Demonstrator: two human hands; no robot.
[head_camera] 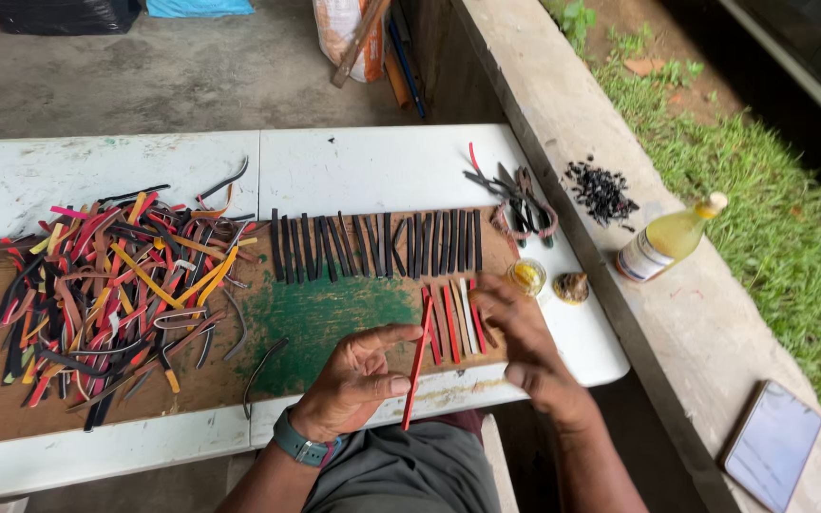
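Note:
My left hand (pixel 358 375) pinches a thin red strip (pixel 416 366) near the table's front edge; a watch sits on that wrist. Flat over a short row of red and pale strips (pixel 456 328) rests my right hand (pixel 515 332), its fingers touching them. Behind, a long row of black strips (pixel 372 245) lies side by side on the wooden board (pixel 220 380), above a green painted patch (pixel 330 318). A big heap of mixed red, yellow, black and brown strips (pixel 106 294) covers the board's left part.
A small open jar of yellow paste (pixel 527 276) and its lid (pixel 572 287) sit by my right hand. Pliers and scissors (pixel 520 204) lie behind them. On the concrete ledge are black scraps (pixel 601 190), a bottle of yellow liquid (pixel 667 239) and a phone (pixel 772 445).

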